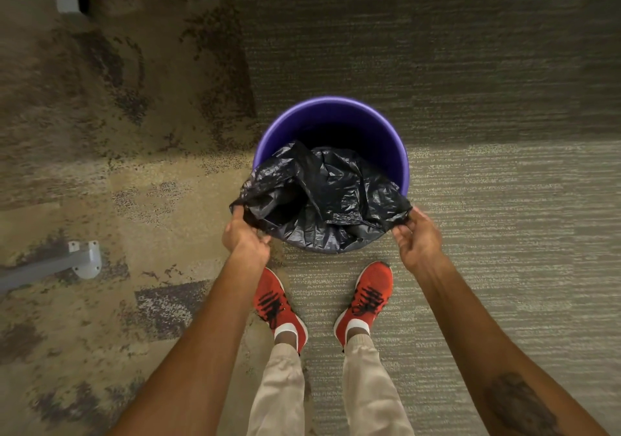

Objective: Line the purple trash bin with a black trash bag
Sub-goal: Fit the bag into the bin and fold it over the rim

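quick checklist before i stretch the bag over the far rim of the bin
1. Left hand gripping the bag edge: ok, fingers closed on the left corner.
2. Right hand gripping the bag edge: ok, pinching the right corner.
3. Bag over the near rim: ok, plastic drapes over the bin's near side.
4. Far rim of the bin covered: not ok, purple is bare all along it.
5. Bag mouth open: not ok, the plastic is crumpled and folded across the near half.
6. Bag reaching the bottom: cannot tell, the inside is dark.
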`<action>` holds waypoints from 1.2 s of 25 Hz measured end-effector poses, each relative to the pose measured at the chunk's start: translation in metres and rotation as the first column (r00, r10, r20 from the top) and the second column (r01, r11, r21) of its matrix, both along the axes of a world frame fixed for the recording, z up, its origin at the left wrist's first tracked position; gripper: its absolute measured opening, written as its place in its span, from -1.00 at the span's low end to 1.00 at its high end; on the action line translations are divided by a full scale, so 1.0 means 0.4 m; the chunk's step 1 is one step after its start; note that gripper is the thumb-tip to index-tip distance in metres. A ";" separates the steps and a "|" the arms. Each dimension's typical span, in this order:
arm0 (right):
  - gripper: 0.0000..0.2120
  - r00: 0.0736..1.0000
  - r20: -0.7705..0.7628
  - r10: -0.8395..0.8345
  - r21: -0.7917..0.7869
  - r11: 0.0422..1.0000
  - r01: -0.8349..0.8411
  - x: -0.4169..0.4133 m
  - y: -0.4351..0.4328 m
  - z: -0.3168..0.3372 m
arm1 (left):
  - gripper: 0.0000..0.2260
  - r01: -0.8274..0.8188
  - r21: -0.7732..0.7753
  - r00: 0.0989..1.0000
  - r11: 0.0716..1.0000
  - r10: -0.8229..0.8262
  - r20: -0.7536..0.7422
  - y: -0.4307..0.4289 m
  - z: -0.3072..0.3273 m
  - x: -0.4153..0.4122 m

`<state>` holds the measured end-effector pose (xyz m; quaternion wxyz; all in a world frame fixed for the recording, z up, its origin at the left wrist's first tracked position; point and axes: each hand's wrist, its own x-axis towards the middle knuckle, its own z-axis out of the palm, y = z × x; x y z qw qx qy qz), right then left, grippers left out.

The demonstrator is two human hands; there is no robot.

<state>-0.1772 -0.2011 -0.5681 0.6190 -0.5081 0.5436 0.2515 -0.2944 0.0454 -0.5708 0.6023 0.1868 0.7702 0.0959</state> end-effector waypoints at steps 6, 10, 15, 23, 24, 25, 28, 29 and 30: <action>-0.82 0.999 -0.017 0.029 -0.035 0.999 -0.030 -0.044 -0.038 0.006 | -0.65 0.079 -0.059 0.997 0.995 -0.080 -0.016 -0.038 -0.002 -0.083; -0.84 0.986 0.159 -0.043 0.041 0.998 0.037 -0.025 -0.061 0.015 | -0.87 0.141 0.062 0.988 0.988 -0.144 0.048 -0.013 0.007 -0.087; -0.61 0.909 0.399 0.119 0.020 0.990 -0.138 -0.007 -0.036 0.041 | -0.76 0.225 0.310 0.959 0.924 -0.265 0.095 0.036 0.028 -0.004; -0.30 -0.034 0.097 0.995 -0.828 0.062 -0.557 -0.073 0.032 0.027 | -0.38 0.945 0.315 0.177 -0.087 -0.673 -0.718 0.027 0.011 0.036; -0.35 -0.086 0.034 0.996 -0.844 -0.018 -0.536 -0.078 0.035 0.018 | -0.37 0.948 0.283 0.120 -0.148 -0.654 -0.746 0.028 0.005 0.044; -0.41 -0.134 -0.017 0.991 -0.844 -0.086 -0.529 -0.080 0.035 0.011 | -0.38 0.948 0.250 0.068 -0.198 -0.640 -0.766 0.029 0.000 0.054; -0.61 -0.235 -0.070 0.970 -0.779 -0.200 -0.594 -0.059 0.024 -0.004 | -0.52 0.933 0.177 -0.048 -0.315 -0.594 -0.803 0.036 -0.010 0.079; -0.66 -0.219 -0.039 0.975 -0.748 -0.174 -0.640 -0.042 0.020 -0.005 | -0.60 0.931 0.196 -0.027 -0.307 -0.595 -0.804 0.041 -0.012 0.088; -0.69 -0.180 0.006 0.984 -0.720 -0.121 -0.683 -0.023 0.016 -0.004 | -0.68 0.935 0.246 0.040 -0.256 -0.613 -0.789 0.047 -0.011 0.098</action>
